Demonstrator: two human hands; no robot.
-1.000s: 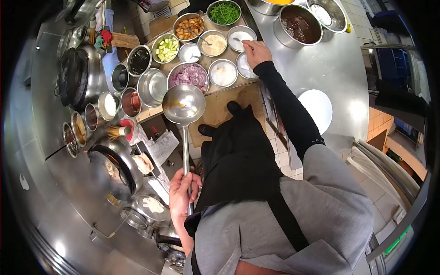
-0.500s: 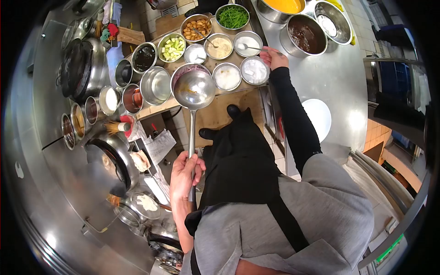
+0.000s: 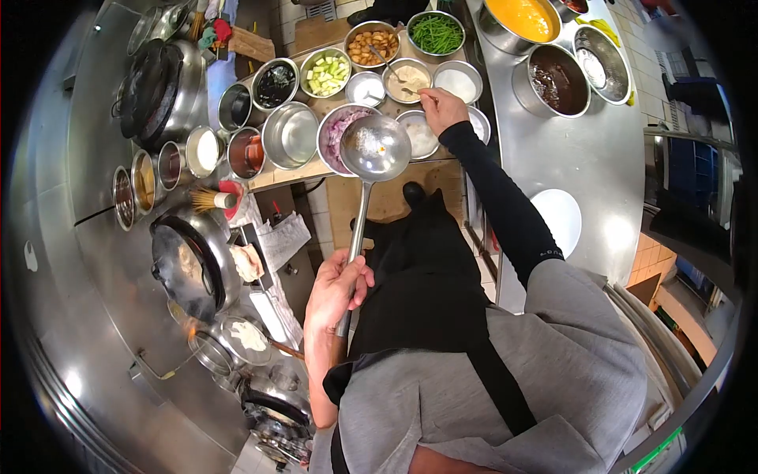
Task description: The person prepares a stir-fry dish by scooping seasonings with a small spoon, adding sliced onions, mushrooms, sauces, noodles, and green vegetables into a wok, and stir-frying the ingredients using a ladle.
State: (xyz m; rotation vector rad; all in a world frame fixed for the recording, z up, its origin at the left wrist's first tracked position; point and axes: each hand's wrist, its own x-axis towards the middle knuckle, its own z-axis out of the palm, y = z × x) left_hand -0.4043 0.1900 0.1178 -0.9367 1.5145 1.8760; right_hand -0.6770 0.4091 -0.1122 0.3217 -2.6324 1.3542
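My left hand [image 3: 338,288] is closed around the handle of a large steel ladle [image 3: 377,150]. White grains and a small orange spot lie in the ladle's bowl, which hangs over a bowl of chopped purple onion [image 3: 335,134]. My right hand [image 3: 444,109] pinches a small spoon [image 3: 410,90] near the front rim of a bowl of beige powder [image 3: 414,73]. Another spoon [image 3: 387,58] rests in that powder. Around my right hand are a bowl of white seasoning [image 3: 458,85] and a bowl of coarse white grains [image 3: 418,130], partly covered by the hand.
Bowls of cut green vegetable [image 3: 327,77], browned cubes [image 3: 371,46] and green stalks [image 3: 436,35] stand behind. On the right counter are pots of dark sauce [image 3: 557,85] and orange liquid [image 3: 525,22], plus a white plate [image 3: 557,221]. Left is a wok [image 3: 189,265].
My right hand has moved left with the spoon, from the white seasoning bowl toward the beige powder. White grains now show in the ladle. The whole view has shifted slightly.
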